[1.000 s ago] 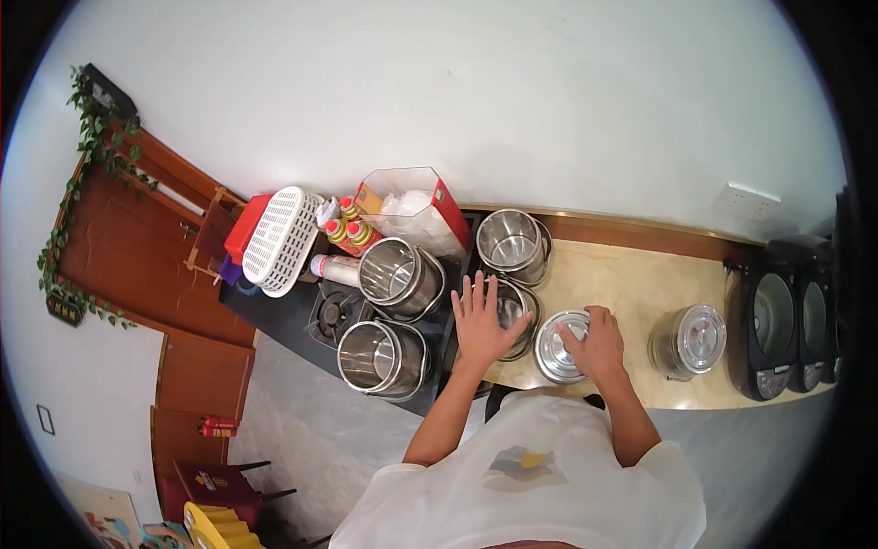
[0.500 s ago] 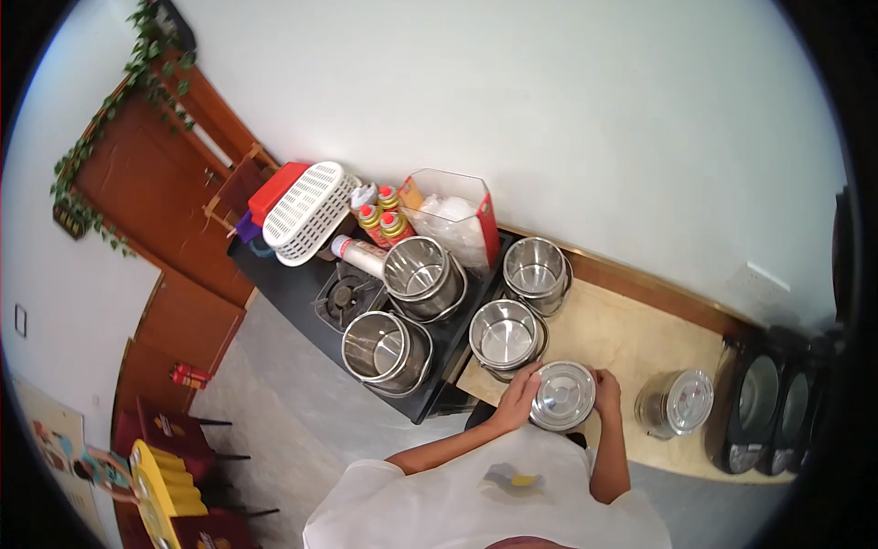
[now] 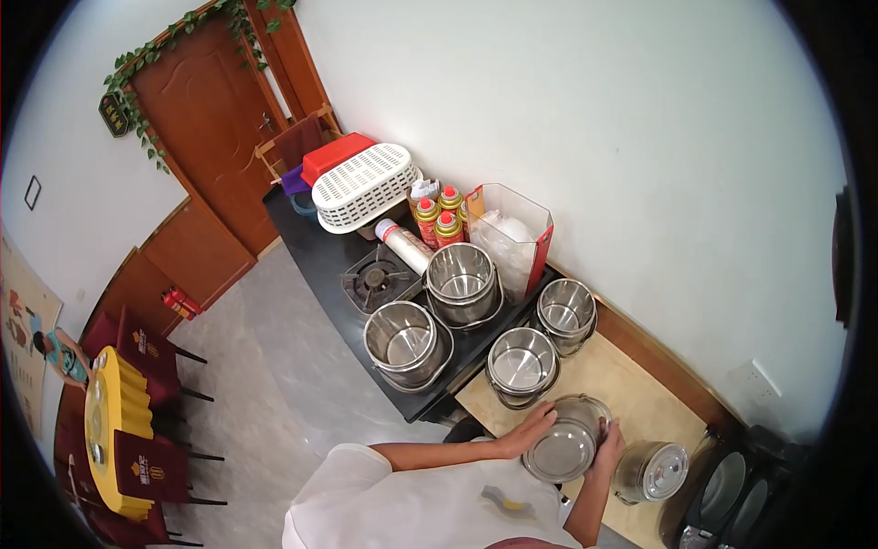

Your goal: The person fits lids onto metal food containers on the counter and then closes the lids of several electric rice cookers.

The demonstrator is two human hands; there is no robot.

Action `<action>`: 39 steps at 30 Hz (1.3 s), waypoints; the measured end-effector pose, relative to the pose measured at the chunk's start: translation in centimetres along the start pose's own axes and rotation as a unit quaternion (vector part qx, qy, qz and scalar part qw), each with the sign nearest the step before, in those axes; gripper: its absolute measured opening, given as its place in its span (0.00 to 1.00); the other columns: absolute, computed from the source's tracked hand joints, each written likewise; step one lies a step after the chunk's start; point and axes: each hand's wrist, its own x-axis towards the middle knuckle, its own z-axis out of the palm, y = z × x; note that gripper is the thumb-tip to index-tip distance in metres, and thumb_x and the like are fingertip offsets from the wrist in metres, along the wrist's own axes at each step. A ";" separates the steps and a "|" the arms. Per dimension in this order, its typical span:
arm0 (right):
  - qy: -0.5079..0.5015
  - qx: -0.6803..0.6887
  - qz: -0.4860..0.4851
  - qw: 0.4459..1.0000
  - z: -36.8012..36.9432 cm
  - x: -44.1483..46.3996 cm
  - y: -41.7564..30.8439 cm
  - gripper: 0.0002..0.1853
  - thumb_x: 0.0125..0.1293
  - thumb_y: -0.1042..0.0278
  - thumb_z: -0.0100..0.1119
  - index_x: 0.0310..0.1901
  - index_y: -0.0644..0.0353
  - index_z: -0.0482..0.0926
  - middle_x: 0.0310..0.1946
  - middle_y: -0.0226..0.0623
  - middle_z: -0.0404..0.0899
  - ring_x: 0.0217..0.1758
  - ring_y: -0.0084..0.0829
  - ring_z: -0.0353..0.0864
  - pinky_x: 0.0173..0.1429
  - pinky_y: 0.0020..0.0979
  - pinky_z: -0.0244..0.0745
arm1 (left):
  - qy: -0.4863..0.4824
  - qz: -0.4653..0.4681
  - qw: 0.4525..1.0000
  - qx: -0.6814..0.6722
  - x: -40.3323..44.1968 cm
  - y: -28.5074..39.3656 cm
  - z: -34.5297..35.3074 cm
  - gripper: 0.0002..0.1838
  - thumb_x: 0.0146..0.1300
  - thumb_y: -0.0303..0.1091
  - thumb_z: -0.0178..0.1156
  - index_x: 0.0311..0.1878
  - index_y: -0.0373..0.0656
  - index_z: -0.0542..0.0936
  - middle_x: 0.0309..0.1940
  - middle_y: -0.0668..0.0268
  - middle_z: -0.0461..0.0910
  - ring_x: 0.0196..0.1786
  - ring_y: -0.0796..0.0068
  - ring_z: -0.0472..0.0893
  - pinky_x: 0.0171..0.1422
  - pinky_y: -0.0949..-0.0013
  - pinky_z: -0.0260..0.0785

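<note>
Between my two hands is a round stainless steel pot, close in front of my body at the counter's near edge. A flat steel disc shows on its near side; whether this is its lid or its base I cannot tell. My left hand rests along the left edge with fingers extended against it. On the right side, my right hand grips the edge with bent fingers. An uncovered steel pot stands just beyond my left hand, and a lidded steel pot stands to the right of my right hand.
Another uncovered pot stands by the wall. Two larger pots, a gas burner, gas canisters and a white basket sit on the black counter. Black appliances stand at right. A seated person is far left.
My view has turned, shifting the scene. The pot between my hands has tilted or shifted: the ringed lid face seen before now shows as a plainer disc, with a rim behind it.
</note>
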 end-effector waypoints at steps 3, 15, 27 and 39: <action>0.030 0.030 -0.158 0.986 0.9 -3.1 -3.8 0.25 0.85 0.52 0.48 0.34 0.65 0.78 0.48 0.46 0.86 0.54 0.32 0.82 0.66 0.35 0.72 | 0.028 -0.136 0.966 -0.217 0.9 1.8 0.9 0.43 0.81 0.65 0.42 0.82 0.35 0.58 0.83 0.51 0.54 0.83 0.57 0.57 0.86 0.59 0.48; -0.207 -0.073 -0.212 0.952 -0.5 -5.7 -5.3 0.67 0.44 0.70 0.81 0.83 0.64 0.46 0.75 0.46 0.63 0.79 0.41 0.64 0.81 0.42 0.59 | -0.001 0.070 0.966 -0.249 6.3 3.0 0.0 0.30 0.86 0.54 0.41 0.71 0.37 0.75 0.66 0.62 0.77 0.67 0.72 0.74 0.77 0.66 0.61; -0.126 -0.233 -0.338 0.903 -1.3 -3.2 0.4 0.80 0.37 0.49 0.90 0.83 0.68 0.40 0.84 0.58 0.43 0.87 0.52 0.45 0.87 0.46 0.43 | 0.001 0.050 0.989 -0.140 7.4 0.6 0.9 0.25 0.81 0.44 0.53 0.71 0.36 0.72 0.65 0.57 0.75 0.70 0.69 0.72 0.76 0.66 0.62; -0.159 -0.203 -0.286 0.923 -1.4 -2.5 0.1 0.76 0.39 0.68 0.86 0.84 0.65 0.37 0.82 0.53 0.49 0.83 0.46 0.55 0.85 0.43 0.51 | 0.006 0.107 0.994 -0.006 9.1 -0.6 1.0 0.25 0.82 0.38 0.51 0.75 0.35 0.68 0.69 0.53 0.73 0.72 0.62 0.72 0.77 0.62 0.63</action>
